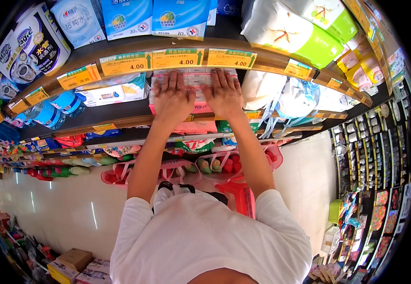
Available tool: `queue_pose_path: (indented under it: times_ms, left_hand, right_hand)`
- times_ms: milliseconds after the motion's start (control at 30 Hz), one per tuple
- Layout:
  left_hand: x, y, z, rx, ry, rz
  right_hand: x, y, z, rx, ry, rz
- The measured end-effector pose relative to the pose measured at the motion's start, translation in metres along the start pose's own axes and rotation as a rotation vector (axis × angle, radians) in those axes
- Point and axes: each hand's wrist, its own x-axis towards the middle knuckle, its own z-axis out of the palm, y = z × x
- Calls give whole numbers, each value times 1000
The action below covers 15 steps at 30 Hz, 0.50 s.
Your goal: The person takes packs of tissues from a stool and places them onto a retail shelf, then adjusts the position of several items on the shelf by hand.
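Observation:
Both my arms reach forward to a shelf below the top one. My left hand (173,97) lies flat, fingers stretched, on the left part of some pink and white packs (199,105) set close together. Beside it, my right hand (223,94) rests on their right part with its fingers spread a little. Neither hand is wrapped round a pack. The packs' far ends pass under the upper shelf's price strip (186,59). To their left sits a white soft pack with blue marks (113,92), and to their right a white bag (261,90).
Blue packs (179,19), white bottles (39,45) and green-white soft packs (300,28) stand on the top shelf, whose edge overhangs my fingertips. Blue bottles (49,113) are at left. Pink baskets (181,171) hang below. Cartons (75,262) sit on the floor behind left.

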Motion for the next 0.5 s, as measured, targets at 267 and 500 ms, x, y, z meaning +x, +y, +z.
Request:
queue_pose_path:
  times_ms: [267, 500]
  left_hand:
    - [-2, -2, 0, -18, -11, -17]
    - [-2, -2, -3, -12, -59, -32]
  right_hand:
    - [1, -1, -13, -13, -177, 48]
    - [3, -4, -18, 4, -213, 70]
